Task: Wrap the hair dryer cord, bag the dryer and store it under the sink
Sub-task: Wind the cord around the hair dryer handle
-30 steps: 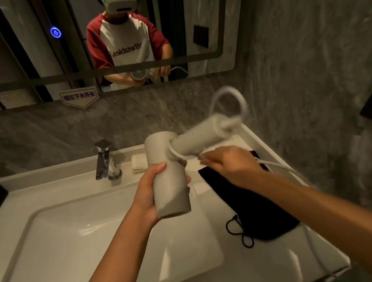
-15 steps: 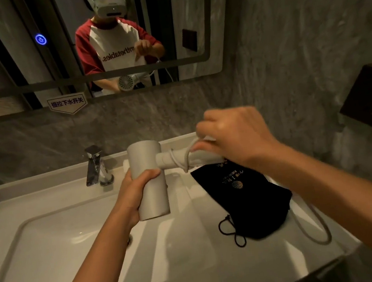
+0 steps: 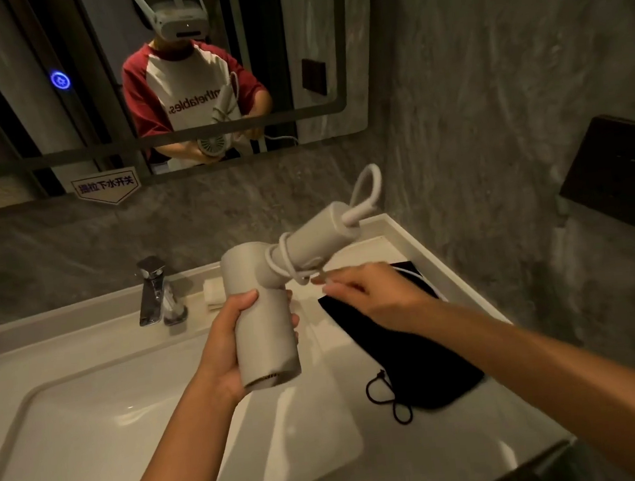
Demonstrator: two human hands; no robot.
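Head view findings are recorded from left to right, with positions given relative to the hair dryer (image 3: 263,316).

Left of the dryer, a faucet (image 3: 155,292) stands at the back rim of the sink (image 3: 74,442); a small folded white item, not identifiable, lies just beside it.

The dryer is held in the air over the sink's right edge. Its barrel is clamped in the left hand (image 3: 228,341), fingers closed around it, nozzle end pointing down. The handle is angled up and to the right, with a hanging loop at its tip.

The cord (image 3: 285,265) is seen wound around the base of the handle in a couple of turns. Just right of the dryer, the right hand (image 3: 369,297) is held with fingertips pinched together on the cord below the handle; motion blur prevents confirmation of how firmly.

Below and right of the dryer, a black drawstring bag (image 3: 411,363) lies flat on the countertop, its drawstring loose. A further length of cord is glimpsed behind the right wrist, over the bag.

Risks are judged as follows. Turns could slip off the handle if tension is lost. The trailing cord could snag or drag the bag. A weakened left grip could drop the dryer into the basin.
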